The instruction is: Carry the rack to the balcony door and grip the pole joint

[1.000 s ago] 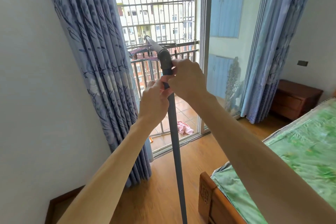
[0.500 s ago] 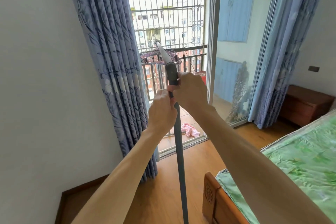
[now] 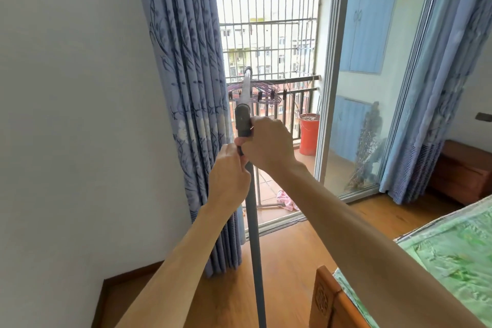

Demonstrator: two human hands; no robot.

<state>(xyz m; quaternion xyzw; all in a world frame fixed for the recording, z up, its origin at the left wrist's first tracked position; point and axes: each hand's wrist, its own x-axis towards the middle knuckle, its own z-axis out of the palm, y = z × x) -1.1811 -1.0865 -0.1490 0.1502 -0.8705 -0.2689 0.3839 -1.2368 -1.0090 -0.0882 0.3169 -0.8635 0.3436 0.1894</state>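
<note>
A long grey telescopic pole stands nearly upright in front of me. It has a dark grey collar at its joint and a thinner silver upper section. My left hand grips the pole just below the collar. My right hand is wrapped round the joint right beside the collar, touching the left hand. Both sets of fingers are hidden behind the pole.
A blue floral curtain hangs at the left of an open balcony door with bars. A red bucket, purple hangers and a pink cloth are on the balcony. A bed with green cover and wooden footboard lies at lower right.
The view has swung left and tilted up, so the pole and my hands sit lower in the frame. Both hands keep their hold at the joint.
</note>
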